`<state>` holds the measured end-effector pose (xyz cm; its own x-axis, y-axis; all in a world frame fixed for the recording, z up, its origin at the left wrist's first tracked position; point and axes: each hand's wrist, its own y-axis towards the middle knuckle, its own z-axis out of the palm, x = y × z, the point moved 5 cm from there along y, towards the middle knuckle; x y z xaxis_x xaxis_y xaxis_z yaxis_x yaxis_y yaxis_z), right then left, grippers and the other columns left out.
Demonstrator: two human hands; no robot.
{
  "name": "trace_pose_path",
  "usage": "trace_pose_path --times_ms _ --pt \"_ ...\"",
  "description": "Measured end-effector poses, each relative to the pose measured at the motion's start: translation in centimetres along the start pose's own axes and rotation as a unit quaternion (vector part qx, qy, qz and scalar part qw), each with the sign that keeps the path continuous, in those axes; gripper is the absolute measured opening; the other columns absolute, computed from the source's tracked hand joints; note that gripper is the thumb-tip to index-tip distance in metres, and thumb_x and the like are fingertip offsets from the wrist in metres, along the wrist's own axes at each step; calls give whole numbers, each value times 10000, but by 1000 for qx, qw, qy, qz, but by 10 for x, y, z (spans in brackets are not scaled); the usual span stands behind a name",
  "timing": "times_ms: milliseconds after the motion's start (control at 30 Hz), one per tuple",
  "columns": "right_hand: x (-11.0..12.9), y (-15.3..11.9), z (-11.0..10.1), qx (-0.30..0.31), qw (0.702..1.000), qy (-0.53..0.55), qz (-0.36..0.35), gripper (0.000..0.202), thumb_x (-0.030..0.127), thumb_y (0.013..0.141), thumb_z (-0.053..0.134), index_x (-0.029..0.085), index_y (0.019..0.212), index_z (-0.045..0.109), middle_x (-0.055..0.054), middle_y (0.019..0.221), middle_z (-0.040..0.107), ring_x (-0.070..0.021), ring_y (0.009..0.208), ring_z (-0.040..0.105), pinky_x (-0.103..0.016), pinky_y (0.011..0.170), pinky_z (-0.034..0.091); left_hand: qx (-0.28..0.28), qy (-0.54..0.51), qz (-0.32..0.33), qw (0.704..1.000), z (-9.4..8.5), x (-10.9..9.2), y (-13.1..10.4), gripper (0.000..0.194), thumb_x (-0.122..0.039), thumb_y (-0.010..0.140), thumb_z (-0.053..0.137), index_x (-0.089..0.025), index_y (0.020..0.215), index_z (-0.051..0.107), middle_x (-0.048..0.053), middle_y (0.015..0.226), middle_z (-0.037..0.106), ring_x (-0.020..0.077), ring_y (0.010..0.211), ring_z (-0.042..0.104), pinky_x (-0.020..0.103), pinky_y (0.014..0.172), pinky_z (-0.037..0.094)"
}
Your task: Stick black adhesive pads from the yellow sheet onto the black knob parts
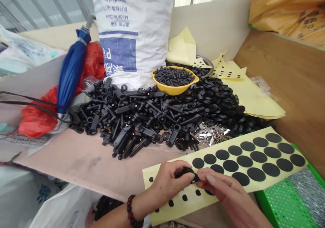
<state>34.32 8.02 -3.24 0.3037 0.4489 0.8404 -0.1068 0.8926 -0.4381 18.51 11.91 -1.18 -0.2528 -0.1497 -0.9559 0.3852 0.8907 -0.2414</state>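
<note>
A round black plastic part (186,174) is gripped between the thumb and fingers of my left hand (170,179), which wears a beaded bracelet (130,209). My right hand (224,187) comes in from the other side, its fingertips pinched together at the part's edge; what they hold there is hidden. A small shiny bit shows between the two hands. Beneath both hands lies a pale yellow sheet (162,218) with rows of round black stickers (256,174) and smaller black dots. Part of the sheet is covered by my hands.
Behind the sheet spreads a heap of black crank handles (149,116) and round black caps (215,99). Small metal pieces (210,133) lie at its front. A yellow bowl of black screws (174,89), a white sack (134,25), a blue umbrella (71,72) and a green basket (284,204) surround it.
</note>
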Motion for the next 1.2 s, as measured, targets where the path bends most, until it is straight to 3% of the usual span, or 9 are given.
trace_pose_path --times_ms 167,333,633,733,833,933,1000,1067,1200 --pt "-6 2 6 -31 994 100 14 324 508 666 794 220 816 802 -55 840 741 -202 790 654 -324 799 529 -23 -18 28 999 -2 -9 -4 196 -251 752 581 -132 870 683 -32 583 513 87 510 462 190 488 357" --pt "7 -1 12 -49 982 -111 -143 286 467 846 639 252 1022 711 21 662 641 -151 610 597 -235 580 501 -22 -61 15 998 -1 -4 -7 229 -270 763 597 -137 931 681 -37 565 507 85 487 468 185 481 390" --pt "20 -19 56 0 774 -428 -467 347 163 961 402 194 1279 538 -98 994 757 -230 879 719 -316 752 557 35 -228 -8 973 6 -1 -28 536 -566 756 670 -150 1095 659 25 776 596 79 537 504 207 536 453" --pt "9 -24 61 50 778 -454 -431 426 198 951 435 205 1376 445 -111 1150 709 -227 985 692 -314 817 555 12 -110 -33 993 -24 -2 -54 506 -537 786 629 -182 1145 660 52 823 658 112 569 536 231 543 484" --pt "13 -26 44 59 774 -479 -409 313 231 930 485 220 1238 538 -88 1092 710 -215 920 695 -291 758 567 -14 142 -58 988 -84 6 -100 344 -411 784 622 -275 1089 704 37 894 732 198 749 646 276 659 540" --pt "25 -19 8 -44 748 -538 -387 155 207 935 458 214 976 607 -91 954 697 -241 880 672 -346 742 555 -93 401 -73 908 -144 16 -144 308 -349 765 588 -325 1039 727 4 860 759 236 730 696 304 654 559" --pt "27 -13 -8 -86 701 -592 -388 167 205 925 450 194 921 617 -109 904 679 -271 839 646 -397 712 543 -160 505 -48 847 -158 13 -153 272 -332 792 548 -283 978 741 23 793 753 247 673 699 317 619 558" --pt "22 -7 -14 -96 653 -641 -392 186 189 912 441 168 909 626 -131 890 665 -290 807 616 -438 693 531 -159 527 32 834 -139 3 -141 255 -310 847 514 -269 989 722 36 880 746 230 769 703 302 684 560" --pt "6 0 -9 -104 590 -697 -394 192 127 884 424 131 909 614 -162 890 645 -300 769 583 -466 655 516 -16 485 182 855 -47 -20 -80 275 -201 883 496 -248 1115 634 65 1168 651 203 1038 612 301 867 515"
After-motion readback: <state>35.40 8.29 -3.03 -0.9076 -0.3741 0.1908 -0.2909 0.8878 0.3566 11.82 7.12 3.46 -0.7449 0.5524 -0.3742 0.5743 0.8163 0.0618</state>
